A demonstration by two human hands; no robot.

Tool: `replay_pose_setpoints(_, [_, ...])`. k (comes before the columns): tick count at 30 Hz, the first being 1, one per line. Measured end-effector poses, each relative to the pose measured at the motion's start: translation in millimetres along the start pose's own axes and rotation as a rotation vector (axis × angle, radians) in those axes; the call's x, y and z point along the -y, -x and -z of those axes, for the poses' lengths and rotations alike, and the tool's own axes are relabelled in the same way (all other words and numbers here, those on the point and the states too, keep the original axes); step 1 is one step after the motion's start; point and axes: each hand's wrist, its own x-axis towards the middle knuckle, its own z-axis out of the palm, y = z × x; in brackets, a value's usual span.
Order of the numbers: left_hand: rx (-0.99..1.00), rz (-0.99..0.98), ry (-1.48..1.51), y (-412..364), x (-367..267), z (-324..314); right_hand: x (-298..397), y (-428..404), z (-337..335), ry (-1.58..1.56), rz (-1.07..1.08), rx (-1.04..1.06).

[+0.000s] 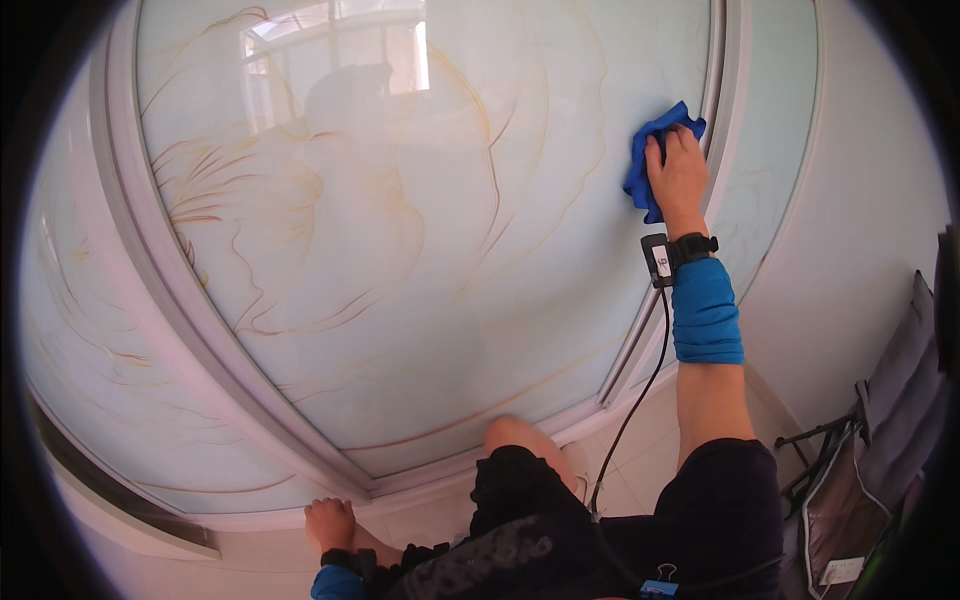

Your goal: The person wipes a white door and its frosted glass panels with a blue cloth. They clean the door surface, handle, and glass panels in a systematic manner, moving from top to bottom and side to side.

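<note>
My right hand [681,176] presses a crumpled blue cloth [643,169] against a glass door panel [450,225], close to the panel's right frame. Its fingers are bunched into the cloth. Orange and brown flowing lines decorate the pale, glossy glass. Low at the left, my left hand [330,523] is curled near my leg, just in front of the door's bottom frame, and no object shows in it. Its palm side is hidden.
A pale door frame [150,247] divides this panel from another decorated panel [90,300] at the left. A black cable [645,390] hangs from the device on my right wrist. At the right, a folding chair [900,397] stands by a white wall [862,225]. Light tiles [634,465] cover the floor.
</note>
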Motion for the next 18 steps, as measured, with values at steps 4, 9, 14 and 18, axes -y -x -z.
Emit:
replay_pose_setpoints(4, [-0.005, 0.04, 0.054, -4, 22, 2, -2, -1, -5, -0.752, -0.674, 0.134])
replay_pose_setpoints(9, [-0.051, 0.026, 0.104, -6, 44, 0, -25, 10, -23, -1.169, -0.808, 0.087])
replay_pose_setpoints(14, [-0.132, 0.02, 0.13, -8, 58, -6, 19, 35, -74, 0.034, -0.408, 0.015])
replay_pose_setpoints(18, [-0.129, 0.011, 0.21, -7, 66, -7, 96, 44, -71, -0.077, -0.211, -0.074])
